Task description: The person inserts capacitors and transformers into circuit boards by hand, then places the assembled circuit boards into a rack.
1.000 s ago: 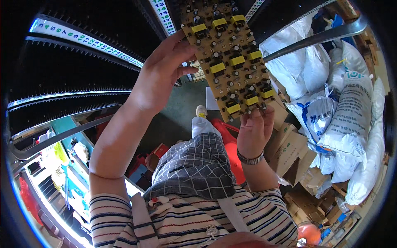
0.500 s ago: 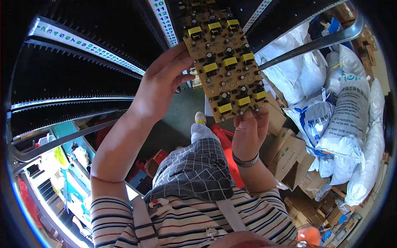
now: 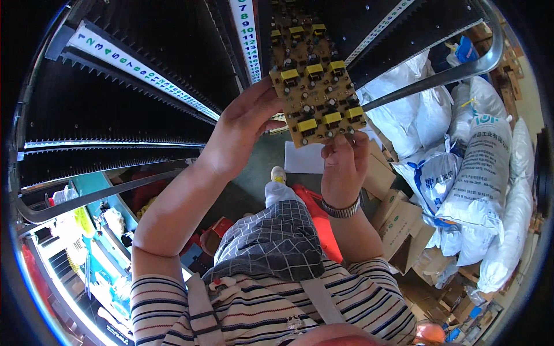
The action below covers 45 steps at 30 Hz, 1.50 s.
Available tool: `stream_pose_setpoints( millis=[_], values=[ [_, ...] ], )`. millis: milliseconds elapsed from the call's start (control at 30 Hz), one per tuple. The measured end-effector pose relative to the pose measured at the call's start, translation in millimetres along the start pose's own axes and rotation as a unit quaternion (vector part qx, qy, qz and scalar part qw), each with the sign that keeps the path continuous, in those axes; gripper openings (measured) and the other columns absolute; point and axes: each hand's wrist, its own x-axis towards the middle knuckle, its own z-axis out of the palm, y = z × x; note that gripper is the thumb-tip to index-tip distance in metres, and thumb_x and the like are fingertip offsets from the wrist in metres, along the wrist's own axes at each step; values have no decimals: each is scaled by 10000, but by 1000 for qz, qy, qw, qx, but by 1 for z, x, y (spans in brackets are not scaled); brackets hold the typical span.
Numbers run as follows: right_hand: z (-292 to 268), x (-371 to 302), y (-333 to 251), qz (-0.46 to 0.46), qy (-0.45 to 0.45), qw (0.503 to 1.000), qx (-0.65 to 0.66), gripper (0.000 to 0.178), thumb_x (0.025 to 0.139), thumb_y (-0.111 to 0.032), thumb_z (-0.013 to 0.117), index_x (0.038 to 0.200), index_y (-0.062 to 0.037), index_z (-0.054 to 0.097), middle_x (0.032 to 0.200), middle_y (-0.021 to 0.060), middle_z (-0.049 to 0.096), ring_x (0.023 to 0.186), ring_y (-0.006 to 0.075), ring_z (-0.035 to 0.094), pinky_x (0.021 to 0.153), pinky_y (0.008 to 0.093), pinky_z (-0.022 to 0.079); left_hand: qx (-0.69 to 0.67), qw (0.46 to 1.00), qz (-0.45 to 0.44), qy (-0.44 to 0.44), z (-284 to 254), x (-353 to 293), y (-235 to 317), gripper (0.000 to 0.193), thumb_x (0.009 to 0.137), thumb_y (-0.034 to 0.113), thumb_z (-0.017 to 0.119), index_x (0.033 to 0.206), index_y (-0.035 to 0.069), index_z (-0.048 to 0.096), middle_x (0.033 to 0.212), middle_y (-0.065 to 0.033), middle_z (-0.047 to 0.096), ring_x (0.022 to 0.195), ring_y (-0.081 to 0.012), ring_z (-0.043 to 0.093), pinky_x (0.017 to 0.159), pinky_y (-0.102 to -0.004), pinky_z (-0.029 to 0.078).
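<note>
A long tan circuit board (image 3: 318, 95) is held up in front of me, its face crowded with yellow box-shaped parts and small round capacitors. My left hand (image 3: 252, 118) grips its left edge, the fingers partly hidden by the board. At the near edge, by the lower right corner, my right hand (image 3: 344, 158) pinches the board between thumb and fingers. The far end runs up into a black rack (image 3: 179, 57) with toothed rails, between two white numbered strips; how it sits in the rails is too dark to tell.
A bent metal bar (image 3: 427, 78) crosses on the right, and another metal bar (image 3: 104, 193) on the left. Stuffed white sacks (image 3: 482, 155) and cardboard boxes (image 3: 398, 228) are piled to the right. Lower left stands a bright teal bench (image 3: 95, 193) with loose items.
Both hands have moved away from me with the circuit board, which reaches farther into the rack. My grip looks the same. The view has shifted slightly.
</note>
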Motion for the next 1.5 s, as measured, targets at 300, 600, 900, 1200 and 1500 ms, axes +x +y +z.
stream_pose_setpoints(
  millis=[300, 600, 900, 1200, 1500],
  values=[
    [21, 35, 11, -10, -25, 1000, 5, 174, 907, -59, 548, 1066, -82, 480, 952, 35, 605, 827, 126, 617, 638, 241, 443, 11, 1000, -10, 2, 3, 1, 3, 546, 940, 207, 512, 1400, -18, 324, 1279, -117, 525, 1114, -176, 536, 921, -312, 429],
    [42, 63, 12, 46, 4, 999, 1, 222, 885, -94, 628, 1070, -87, 506, 969, 33, 613, 847, 121, 624, 655, 234, 465, -14, 998, -60, 25, -2, -27, -7, 557, 936, 182, 509, 1410, -20, 297, 1285, -130, 512, 1090, -199, 553, 914, -321, 441],
    [53, 90, 4, 143, -10, 989, -28, 200, 877, -74, 631, 1060, -61, 550, 950, 31, 631, 947, 139, 632, 694, 236, 520, -54, 987, -124, 81, -3, -73, -23, 495, 958, 143, 450, 1407, -5, 306, 1303, -143, 512, 1034, -205, 593, 872, -304, 460],
    [58, 69, -19, 226, -65, 948, 215, 276, 916, -6, 477, 1183, 37, 530, 1229, 167, 569, 1138, 242, 570, 995, 327, 468, -182, 963, -108, 167, -14, -121, -46, 461, 961, 122, 446, 1389, -2, 330, 1255, -162, 534, 1005, -225, 605, 856, -322, 481],
    [50, 85, -25, 185, -103, 950, 230, 358, 915, -11, 432, 1260, 75, 470, 1294, 219, 511, 1212, 286, 508, 1051, 365, 418, -236, 941, -81, 231, 1, -162, -68, 463, 946, 127, 488, 1373, 4, 357, 1247, -163, 535, 989, -220, 614, 839, -323, 494]
  ],
)
